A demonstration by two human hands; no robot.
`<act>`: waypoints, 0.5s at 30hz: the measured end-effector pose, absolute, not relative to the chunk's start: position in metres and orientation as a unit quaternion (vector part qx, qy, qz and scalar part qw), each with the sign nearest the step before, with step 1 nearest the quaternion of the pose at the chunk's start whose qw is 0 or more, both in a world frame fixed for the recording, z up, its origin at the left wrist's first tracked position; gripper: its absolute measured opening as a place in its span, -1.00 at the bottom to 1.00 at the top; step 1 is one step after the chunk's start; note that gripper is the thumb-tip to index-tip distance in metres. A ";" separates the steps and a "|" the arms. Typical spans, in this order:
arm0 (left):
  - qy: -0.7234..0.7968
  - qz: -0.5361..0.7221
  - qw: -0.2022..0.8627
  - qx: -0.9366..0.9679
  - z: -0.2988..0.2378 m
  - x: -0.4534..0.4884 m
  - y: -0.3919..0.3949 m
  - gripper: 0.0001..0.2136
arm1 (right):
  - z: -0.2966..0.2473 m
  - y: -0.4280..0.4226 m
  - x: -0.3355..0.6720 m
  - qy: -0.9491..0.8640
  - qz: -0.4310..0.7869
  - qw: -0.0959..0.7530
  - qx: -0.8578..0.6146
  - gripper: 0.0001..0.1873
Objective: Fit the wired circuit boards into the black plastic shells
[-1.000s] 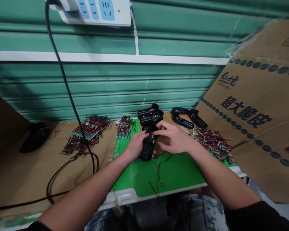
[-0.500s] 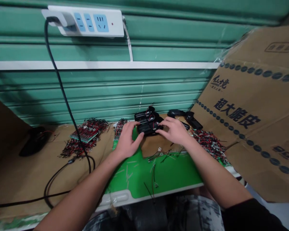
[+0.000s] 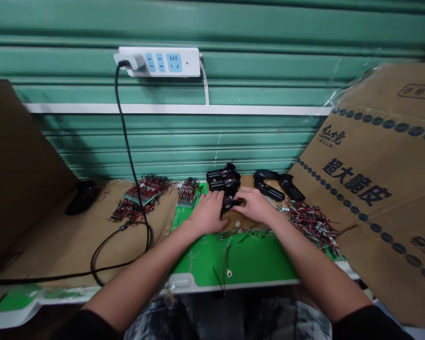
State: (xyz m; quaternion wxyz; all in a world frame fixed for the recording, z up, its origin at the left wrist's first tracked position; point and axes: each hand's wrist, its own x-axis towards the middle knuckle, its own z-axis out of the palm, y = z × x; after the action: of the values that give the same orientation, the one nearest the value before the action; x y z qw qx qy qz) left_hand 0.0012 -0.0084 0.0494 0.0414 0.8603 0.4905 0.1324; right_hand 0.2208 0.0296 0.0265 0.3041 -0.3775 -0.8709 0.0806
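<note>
Between my hands is a black plastic shell (image 3: 228, 202) with a rounded cup at one end, mostly hidden by my fingers. My left hand (image 3: 208, 213) lies over its left side, fingers closed on it and thumb toward me. From the right, my right hand (image 3: 252, 204) pinches at the cup's edge; anything small in that pinch is too hidden to make out. Just behind, further black shells (image 3: 224, 178) with thin red wires lie side by side near the green wall. Small boards with wire leads (image 3: 229, 273) are scattered in front on the green board (image 3: 248, 257).
Piles of red and black wired parts lie left (image 3: 141, 193) and right (image 3: 313, 224). More black shells (image 3: 269, 184) rest behind my right hand. A black cable (image 3: 125, 137) hangs from a white power strip (image 3: 184, 63). A cardboard box (image 3: 368, 189) stands at right.
The camera view has shifted. My hands have come nearer to me from the row of shells, and a shell now sits between them, apart from the others behind.
</note>
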 end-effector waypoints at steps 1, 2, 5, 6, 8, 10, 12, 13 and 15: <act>0.508 0.108 0.037 0.854 0.052 0.004 -0.010 -0.36 | 0.026 0.028 0.220 -0.877 0.080 0.305 -0.364 -0.82; 0.525 0.086 0.038 0.846 0.055 0.005 -0.012 -0.40 | 0.025 0.027 0.220 -0.882 0.081 0.304 -0.351 -0.82; 0.564 0.035 0.072 0.822 0.063 0.006 -0.017 -0.59 | 0.025 0.022 0.218 -0.893 0.090 0.300 -0.323 -0.82; 0.574 0.029 0.086 0.814 0.065 0.005 -0.019 -0.64 | 0.026 0.019 0.216 -0.895 0.096 0.300 -0.314 -0.80; 0.591 0.036 0.102 0.800 0.068 0.000 -0.026 -0.69 | 0.030 0.012 0.213 -0.900 0.118 0.308 -0.286 -0.72; 0.600 0.065 0.109 0.790 0.070 -0.010 -0.041 -0.67 | 0.039 0.003 0.209 -0.902 0.155 0.320 -0.244 -0.58; 0.608 0.108 0.128 0.776 0.072 -0.025 -0.068 -0.64 | 0.048 -0.009 0.205 -0.897 0.203 0.333 -0.210 -0.39; 0.607 0.137 0.150 0.768 0.073 -0.035 -0.087 -0.63 | 0.052 -0.014 0.203 -0.890 0.227 0.341 -0.202 -0.27; 0.599 0.195 0.182 0.755 0.075 -0.062 -0.133 -0.53 | 0.057 -0.023 0.201 -0.871 0.262 0.360 -0.206 -0.10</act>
State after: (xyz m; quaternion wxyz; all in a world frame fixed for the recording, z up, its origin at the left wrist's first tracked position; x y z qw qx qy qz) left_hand -0.0621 -0.1335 0.0751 0.1824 0.7546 0.5994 0.1949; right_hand 0.2009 -0.0227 0.0566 0.3599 -0.2062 -0.8715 0.2616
